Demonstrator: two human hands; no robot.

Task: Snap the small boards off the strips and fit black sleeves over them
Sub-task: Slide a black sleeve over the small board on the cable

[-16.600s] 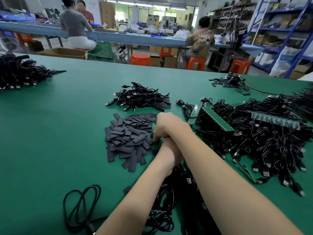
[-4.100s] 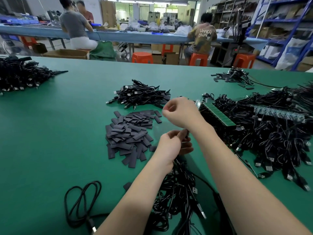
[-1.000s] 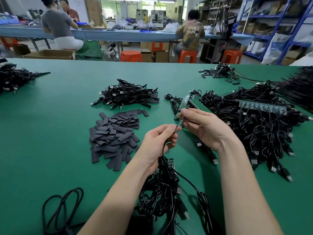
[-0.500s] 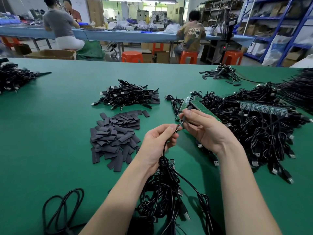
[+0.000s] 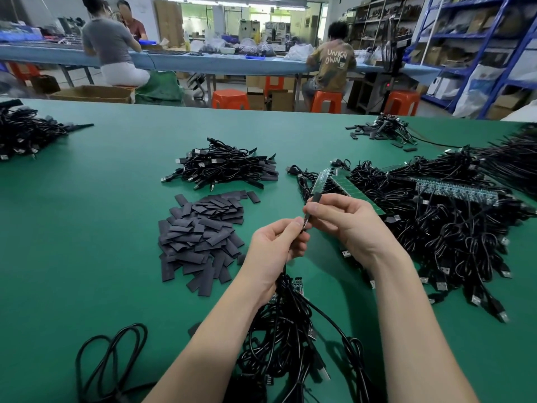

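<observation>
Holding both forearms forward, left hand (image 5: 274,247) pinching with thumb and forefinger, right hand (image 5: 341,223) pinching just beyond those fingertips.

Green table (image 5: 87,228) in front. Behind it a long blue bench (image 5: 220,64) with orange stools (image 5: 230,99) and seated workers (image 5: 334,65). Blue shelving (image 5: 476,39) right, ceiling strip lights (image 5: 241,4).

Three people (image 5: 334,56) are sitting at a long blue table (image 5: 220,64) far behind the green table (image 5: 87,228). Orange stools (image 5: 231,98) are standing under it, and a brown box (image 5: 93,94) is lying on the floor. Blue shelves (image 5: 476,39) are holding boxes on the right.
</observation>
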